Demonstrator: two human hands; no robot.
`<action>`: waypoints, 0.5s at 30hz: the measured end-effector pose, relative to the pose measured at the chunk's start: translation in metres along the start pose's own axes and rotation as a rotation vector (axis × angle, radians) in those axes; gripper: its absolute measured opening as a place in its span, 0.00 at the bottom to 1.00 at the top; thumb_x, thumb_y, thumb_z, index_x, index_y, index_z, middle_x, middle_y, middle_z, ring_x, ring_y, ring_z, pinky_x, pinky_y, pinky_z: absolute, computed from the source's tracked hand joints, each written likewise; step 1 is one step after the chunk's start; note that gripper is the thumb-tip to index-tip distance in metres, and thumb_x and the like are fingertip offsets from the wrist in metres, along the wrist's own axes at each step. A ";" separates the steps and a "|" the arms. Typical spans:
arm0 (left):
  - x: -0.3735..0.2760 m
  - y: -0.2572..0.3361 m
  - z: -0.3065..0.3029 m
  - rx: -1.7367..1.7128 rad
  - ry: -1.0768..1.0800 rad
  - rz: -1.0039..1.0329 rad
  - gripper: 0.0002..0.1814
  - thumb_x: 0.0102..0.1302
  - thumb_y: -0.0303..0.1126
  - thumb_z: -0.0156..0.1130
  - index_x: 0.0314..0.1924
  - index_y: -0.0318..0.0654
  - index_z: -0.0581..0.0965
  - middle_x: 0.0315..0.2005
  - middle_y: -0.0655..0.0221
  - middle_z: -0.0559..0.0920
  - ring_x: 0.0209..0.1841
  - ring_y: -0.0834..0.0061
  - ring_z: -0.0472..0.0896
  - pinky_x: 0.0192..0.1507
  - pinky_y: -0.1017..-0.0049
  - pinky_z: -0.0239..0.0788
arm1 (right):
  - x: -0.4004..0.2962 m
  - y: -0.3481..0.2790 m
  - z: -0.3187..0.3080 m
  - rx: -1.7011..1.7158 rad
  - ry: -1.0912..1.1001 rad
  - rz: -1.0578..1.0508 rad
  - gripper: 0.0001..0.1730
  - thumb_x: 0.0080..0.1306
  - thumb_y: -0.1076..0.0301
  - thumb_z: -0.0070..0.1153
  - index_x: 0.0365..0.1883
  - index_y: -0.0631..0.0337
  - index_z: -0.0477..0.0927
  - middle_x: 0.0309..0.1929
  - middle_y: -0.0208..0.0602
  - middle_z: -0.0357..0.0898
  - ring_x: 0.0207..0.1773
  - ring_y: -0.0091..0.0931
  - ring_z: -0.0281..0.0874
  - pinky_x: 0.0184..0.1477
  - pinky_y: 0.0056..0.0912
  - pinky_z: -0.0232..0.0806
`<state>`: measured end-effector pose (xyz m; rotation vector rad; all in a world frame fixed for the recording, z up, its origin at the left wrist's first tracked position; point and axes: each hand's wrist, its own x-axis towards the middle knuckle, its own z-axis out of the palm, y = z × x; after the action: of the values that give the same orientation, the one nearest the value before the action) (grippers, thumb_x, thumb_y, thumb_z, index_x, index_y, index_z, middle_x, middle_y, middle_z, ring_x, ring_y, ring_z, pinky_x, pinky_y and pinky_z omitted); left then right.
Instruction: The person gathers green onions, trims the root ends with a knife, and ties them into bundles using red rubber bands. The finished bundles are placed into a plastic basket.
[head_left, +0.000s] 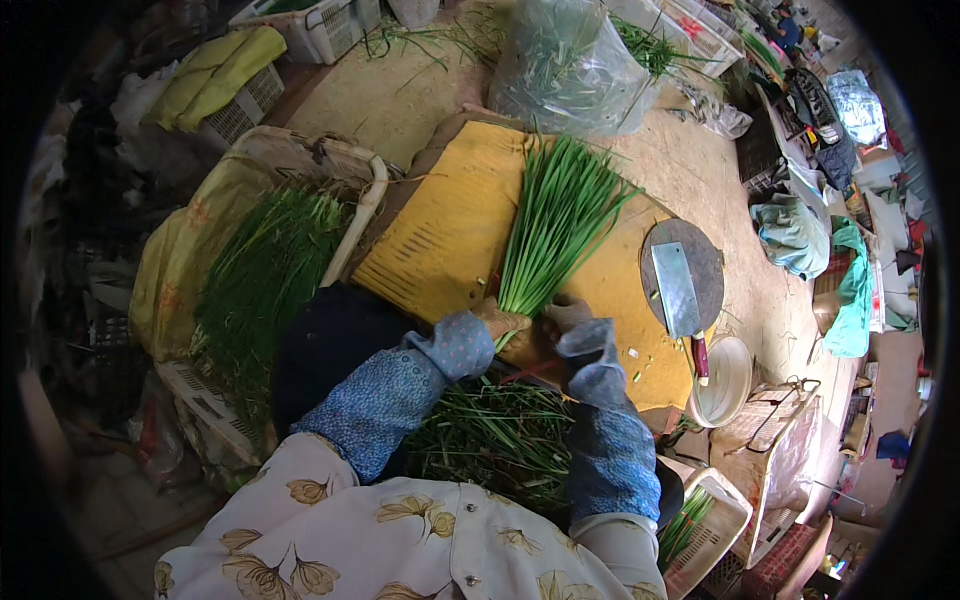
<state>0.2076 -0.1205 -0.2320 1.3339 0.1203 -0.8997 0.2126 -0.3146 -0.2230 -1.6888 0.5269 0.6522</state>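
Note:
A bunch of long green leaves, like garlic chives (559, 214), lies fanned out on a board covered with a yellow cloth (457, 217). My left hand (501, 322) is closed around the pale stem end near the board's front edge. Just right of the stems, my right hand (566, 313) has its fingers bent close to the bunch; whether they pinch something cannot be told. A reddish strip (529, 371) shows below my hands. To the right, a cleaver (676, 292) with a dark red handle rests on a round dark block (709, 255).
A crate lined with yellow plastic (172, 277) holds loose greens (274, 262) at left. More cut leaves (502, 427) lie below the board. A white bucket (729, 379) stands right, near crates (712, 517). A clear plastic bag (570, 71) stands behind the board.

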 end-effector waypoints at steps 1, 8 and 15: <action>0.004 -0.011 -0.002 0.048 -0.016 0.013 0.15 0.58 0.38 0.67 0.38 0.36 0.77 0.25 0.68 0.80 0.25 0.76 0.79 0.23 0.75 0.72 | -0.015 -0.004 -0.005 0.121 -0.007 0.036 0.13 0.62 0.68 0.54 0.44 0.63 0.76 0.19 0.31 0.74 0.16 0.22 0.68 0.17 0.24 0.61; 0.002 0.007 0.008 0.941 0.070 -0.048 0.45 0.52 0.60 0.64 0.56 0.26 0.66 0.51 0.42 0.72 0.55 0.50 0.71 0.57 0.62 0.62 | -0.046 0.045 -0.069 0.314 -0.102 0.042 0.09 0.65 0.67 0.52 0.40 0.62 0.76 0.26 0.32 0.77 0.20 0.23 0.73 0.21 0.23 0.66; -0.051 0.074 0.046 1.440 0.089 -0.064 0.33 0.62 0.51 0.55 0.56 0.29 0.67 0.51 0.46 0.74 0.52 0.54 0.74 0.53 0.62 0.66 | -0.074 -0.006 -0.075 -0.783 0.721 -0.723 0.12 0.58 0.73 0.49 0.40 0.60 0.78 0.34 0.45 0.77 0.40 0.39 0.75 0.41 0.38 0.67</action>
<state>0.2003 -0.1384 -0.1330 2.6972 -0.5260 -0.9797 0.1725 -0.3863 -0.1574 -2.6623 0.0887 -0.3726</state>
